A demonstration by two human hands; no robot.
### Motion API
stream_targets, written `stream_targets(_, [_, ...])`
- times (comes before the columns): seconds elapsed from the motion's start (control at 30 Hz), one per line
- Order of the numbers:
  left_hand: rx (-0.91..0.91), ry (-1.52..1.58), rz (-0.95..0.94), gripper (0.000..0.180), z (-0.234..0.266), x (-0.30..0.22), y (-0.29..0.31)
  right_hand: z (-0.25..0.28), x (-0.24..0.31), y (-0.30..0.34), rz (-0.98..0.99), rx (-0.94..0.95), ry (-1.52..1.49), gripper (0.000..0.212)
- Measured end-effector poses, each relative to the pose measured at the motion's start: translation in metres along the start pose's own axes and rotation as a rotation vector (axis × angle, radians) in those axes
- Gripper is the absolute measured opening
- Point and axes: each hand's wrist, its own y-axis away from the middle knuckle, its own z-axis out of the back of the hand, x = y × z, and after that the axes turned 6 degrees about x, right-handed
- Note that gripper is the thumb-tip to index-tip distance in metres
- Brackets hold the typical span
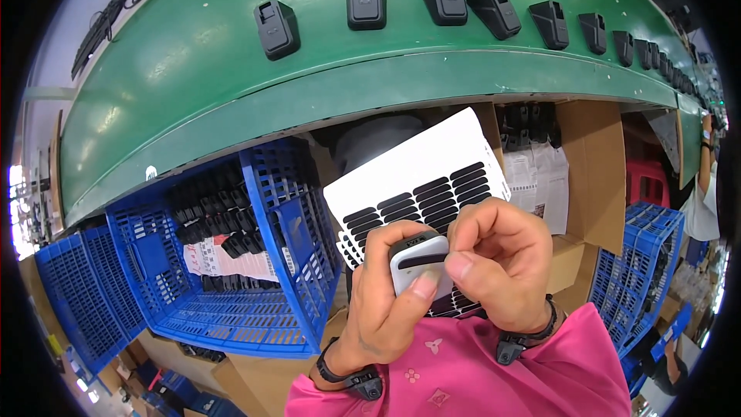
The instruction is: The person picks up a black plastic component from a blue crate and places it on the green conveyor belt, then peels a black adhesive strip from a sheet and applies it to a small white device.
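Note:
My left hand (382,301) is closed around a small rounded device (400,273) with a pale grey face and a dark edge, its thumb lying on the face. Across that face runs a narrow black strip (423,260), shaped like the stickers on the sheet below. My right hand (509,262) has thumb and index finger pinched at the strip's right end; the fingertips partly cover it. Behind both hands lies a white sheet (405,162) carrying rows of black oval stickers (432,194), its lower part hidden by my hands.
A green bench (201,54) ahead carries a row of black cradle-like stands (367,0). On the left, a blue crate (285,239) holds black parts (220,208) and papers. To the right are a cardboard box (590,170), another blue crate (637,262) and a red stool (647,181). Another person's arm (705,154) shows far right.

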Motion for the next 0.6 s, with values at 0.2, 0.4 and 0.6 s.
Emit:
stream_targets(0.2, [-0.016,-0.053,-0.025,0.042,0.0005,0.0017,0.0012,0.0003,-0.0012,-0.0016,-0.012,0.014,0.021,0.008])
stream_targets(0.4, [-0.021,-0.051,-0.012,0.042,0.0006,0.0014,0.0002,-0.0001,-0.0027,-0.0029,0.003,0.013,0.021,0.008])
stream_targets(0.6, [-0.016,-0.055,-0.016,0.042,0.0008,-0.0005,-0.0010,-0.0006,-0.0039,-0.0025,0.020,-0.015,0.052,0.009])
